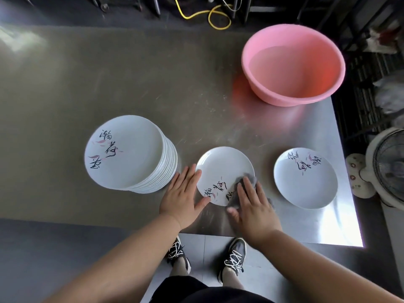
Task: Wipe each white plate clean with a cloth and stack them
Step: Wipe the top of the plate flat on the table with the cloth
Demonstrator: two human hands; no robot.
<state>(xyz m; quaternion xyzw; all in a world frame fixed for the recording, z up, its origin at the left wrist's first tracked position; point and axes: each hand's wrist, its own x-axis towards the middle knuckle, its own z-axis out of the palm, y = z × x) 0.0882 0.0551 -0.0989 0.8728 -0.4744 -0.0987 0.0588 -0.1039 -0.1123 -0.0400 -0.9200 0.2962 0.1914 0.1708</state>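
A white plate [220,167] with black brush lettering lies flat near the table's front edge. My left hand [182,194] rests flat against its left rim, fingers straight. My right hand [253,204] presses a grey cloth [251,179] onto the plate's near right part, fingers spread over the cloth. A tall stack of white plates [129,152] stands to the left. A single white plate [306,180] lies to the right.
A pink basin [293,64] holding water sits at the table's back right. The steel table [153,84] ends just right of the single plate. A white fan [387,167] stands beyond that edge. A yellow cable [209,16] lies on the floor behind.
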